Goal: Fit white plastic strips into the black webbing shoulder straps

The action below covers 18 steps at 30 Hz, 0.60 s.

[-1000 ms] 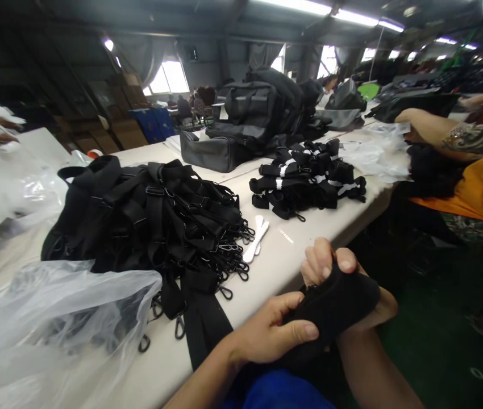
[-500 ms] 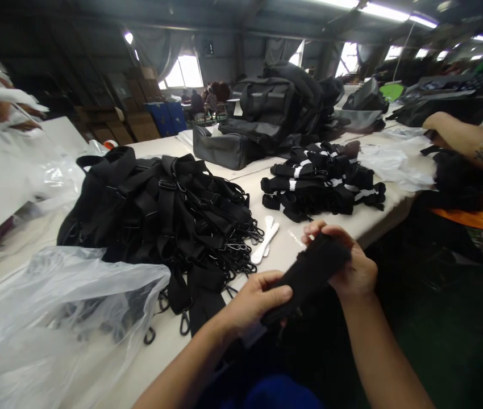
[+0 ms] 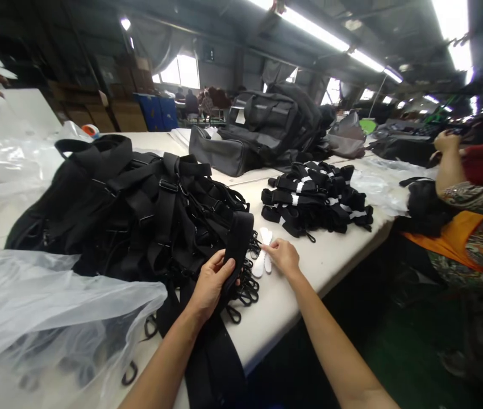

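Observation:
My left hand (image 3: 212, 283) is closed around a folded black webbing strap (image 3: 238, 241), whose folded end stands up above the fingers. Beside it, my right hand (image 3: 283, 255) reaches over the table with thumb and forefinger pinched at the white wavy-edged strips (image 3: 260, 263). These strips lie crossed on the tabletop, close to the black hooks (image 3: 249, 289) of the strap pile. The large heap of black straps (image 3: 139, 199) lies just beyond and left of my left hand. Farther back are bundled black straps (image 3: 309, 196) with white bands around them.
Clear plastic bags (image 3: 54, 318) cover the near left of the cream table (image 3: 309, 267). Black bags (image 3: 262, 119) stand at the back. A co-worker's arm (image 3: 450, 162) is at the right, near plastic film and black material. The table edge runs along my right side.
My hands have come apart. The left moved left with the folded strap, now upright; the right let go of it and moved to the white strips. The view has shifted somewhat.

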### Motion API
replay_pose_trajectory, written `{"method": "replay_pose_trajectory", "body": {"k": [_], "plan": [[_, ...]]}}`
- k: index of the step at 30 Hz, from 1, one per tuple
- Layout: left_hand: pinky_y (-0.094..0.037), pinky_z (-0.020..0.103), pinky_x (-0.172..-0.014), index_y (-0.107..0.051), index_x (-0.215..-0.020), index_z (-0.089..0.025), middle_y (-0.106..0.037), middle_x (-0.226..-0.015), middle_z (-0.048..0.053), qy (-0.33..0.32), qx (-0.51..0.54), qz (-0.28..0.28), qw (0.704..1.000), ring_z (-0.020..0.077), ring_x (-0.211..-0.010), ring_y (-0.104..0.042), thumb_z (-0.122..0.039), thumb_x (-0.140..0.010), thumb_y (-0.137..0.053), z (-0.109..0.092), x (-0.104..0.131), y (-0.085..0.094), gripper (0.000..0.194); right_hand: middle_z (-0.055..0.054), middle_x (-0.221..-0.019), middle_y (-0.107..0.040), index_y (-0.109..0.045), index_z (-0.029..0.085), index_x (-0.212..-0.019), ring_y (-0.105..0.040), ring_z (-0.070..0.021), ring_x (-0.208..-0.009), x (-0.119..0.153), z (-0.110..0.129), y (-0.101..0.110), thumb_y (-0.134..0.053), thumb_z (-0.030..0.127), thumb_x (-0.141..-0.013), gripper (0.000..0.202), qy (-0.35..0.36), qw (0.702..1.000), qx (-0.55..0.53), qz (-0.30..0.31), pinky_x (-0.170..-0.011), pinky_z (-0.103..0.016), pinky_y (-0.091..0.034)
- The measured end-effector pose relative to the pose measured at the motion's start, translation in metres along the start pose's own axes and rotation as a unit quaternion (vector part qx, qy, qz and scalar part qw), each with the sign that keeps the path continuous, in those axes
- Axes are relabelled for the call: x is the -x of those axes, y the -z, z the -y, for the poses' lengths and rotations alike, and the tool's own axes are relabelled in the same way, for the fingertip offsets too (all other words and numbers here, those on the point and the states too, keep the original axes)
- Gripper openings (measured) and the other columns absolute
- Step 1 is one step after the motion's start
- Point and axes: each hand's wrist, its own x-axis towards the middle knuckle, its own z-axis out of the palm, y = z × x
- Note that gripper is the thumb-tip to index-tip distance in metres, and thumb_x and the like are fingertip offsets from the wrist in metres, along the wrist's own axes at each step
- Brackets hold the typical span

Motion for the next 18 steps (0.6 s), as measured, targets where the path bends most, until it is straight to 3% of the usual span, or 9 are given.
{"method": "replay_pose_trajectory", "body": {"k": [6, 11, 18], "plan": [[-0.052, 0.022, -0.055, -0.066, -0.107, -0.016, -0.064, -0.078, 0.001, -0.008, 0.013, 0.014, 1.0, 0.0112, -0.062, -0.057, -0.04, -0.078, -0.075, 0.001, 0.001, 0.001, 0.038, -0.004, -0.061, -0.067, -0.069, 0.019, -0.065, -0.059, -0.0181, -0.058, -0.007, -0.005, -0.011, -0.073, 0.05, -0.066, 0.031, -0.01, 1.0, 0.003, -0.004, -0.053, -0.026, -0.034], [-0.05, 0.021, -0.054, -0.066, -0.105, -0.017, -0.062, -0.075, -0.001, -0.017, 0.027, 0.009, 0.999, 0.0091, -0.057, -0.055, -0.042, -0.077, -0.075, 0.001, 0.002, 0.0, 0.039, -0.003, -0.052, -0.063, -0.066, 0.017, -0.062, -0.056, -0.016, -0.049, -0.007, -0.013, -0.014, -0.062, 0.047, -0.074, 0.033, 0.008, 0.999, -0.045, -0.018, -0.049, -0.025, -0.037], [-0.051, 0.021, -0.057, -0.066, -0.105, -0.016, -0.063, -0.078, 0.0, -0.032, 0.045, 0.012, 0.998, 0.0097, -0.061, -0.057, -0.043, -0.075, -0.077, 0.0, 0.003, 0.001, 0.042, 0.0, -0.049, -0.052, -0.054, 0.018, -0.053, -0.05, -0.0151, -0.05, 0.014, -0.012, -0.001, -0.055, 0.051, -0.08, 0.044, 0.104, 0.986, -0.109, -0.074, -0.05, -0.025, -0.036]]}}
